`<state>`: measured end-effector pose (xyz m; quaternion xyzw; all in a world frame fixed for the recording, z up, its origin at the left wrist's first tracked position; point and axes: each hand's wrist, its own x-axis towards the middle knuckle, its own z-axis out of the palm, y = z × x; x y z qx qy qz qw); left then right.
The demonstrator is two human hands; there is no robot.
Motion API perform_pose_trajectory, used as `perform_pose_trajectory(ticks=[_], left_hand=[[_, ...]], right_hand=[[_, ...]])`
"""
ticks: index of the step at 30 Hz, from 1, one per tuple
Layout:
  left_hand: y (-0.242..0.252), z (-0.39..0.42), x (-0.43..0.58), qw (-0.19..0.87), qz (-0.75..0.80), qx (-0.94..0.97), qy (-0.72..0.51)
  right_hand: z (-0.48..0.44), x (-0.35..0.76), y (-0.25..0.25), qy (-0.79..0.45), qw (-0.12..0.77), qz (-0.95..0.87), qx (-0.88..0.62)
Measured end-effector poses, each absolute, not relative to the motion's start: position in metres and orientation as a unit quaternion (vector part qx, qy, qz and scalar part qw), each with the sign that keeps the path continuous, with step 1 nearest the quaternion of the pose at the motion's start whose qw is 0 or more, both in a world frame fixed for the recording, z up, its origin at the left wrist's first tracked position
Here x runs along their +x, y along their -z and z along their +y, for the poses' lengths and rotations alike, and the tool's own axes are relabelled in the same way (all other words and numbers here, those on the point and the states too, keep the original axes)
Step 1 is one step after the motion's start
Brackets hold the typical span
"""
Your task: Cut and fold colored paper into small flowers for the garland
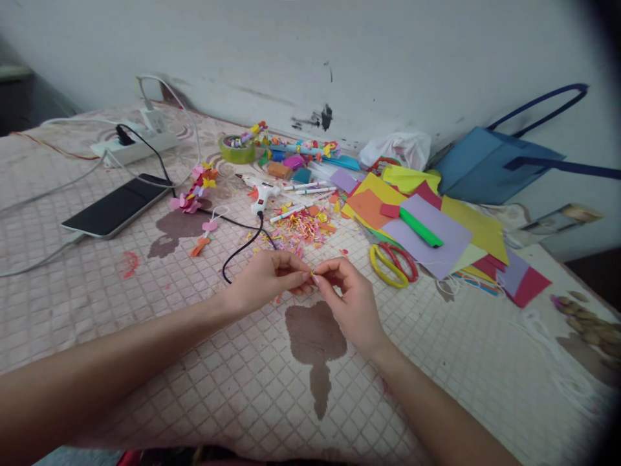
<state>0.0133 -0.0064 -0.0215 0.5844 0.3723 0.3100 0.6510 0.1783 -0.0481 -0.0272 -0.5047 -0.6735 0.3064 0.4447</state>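
My left hand and my right hand meet fingertip to fingertip over the patterned cloth. Both are closed in a pinch on one tiny yellow piece, mostly hidden by the fingers; its kind is too small to make out. Just beyond the hands lies a heap of small coloured paper scraps. Behind the left hand rests a white hot glue gun with its black cord. Scissors with yellow and red handles lie right of my right hand.
Coloured paper sheets with a green strip spread at right, near a blue bag. At left are a tablet-like device, a power strip and cables. Green tape and paper flowers lie farther back.
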Motion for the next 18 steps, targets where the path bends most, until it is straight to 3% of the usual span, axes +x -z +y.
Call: perform_pose_trajectory(ticks=[12,18], left_hand=[[0.0214,-0.0055,0.0118,0.656,0.369,0.592,-0.288],[0.0203,-0.0053,0.0125,0.669,0.383,0.566,-0.293]], right_hand=[[-0.0423,0.1831,0.0293,-0.446,0.428,-0.613,-0.491],[-0.0422,0.1830,0.0278,-0.449,0.428,-0.610,-0.492]])
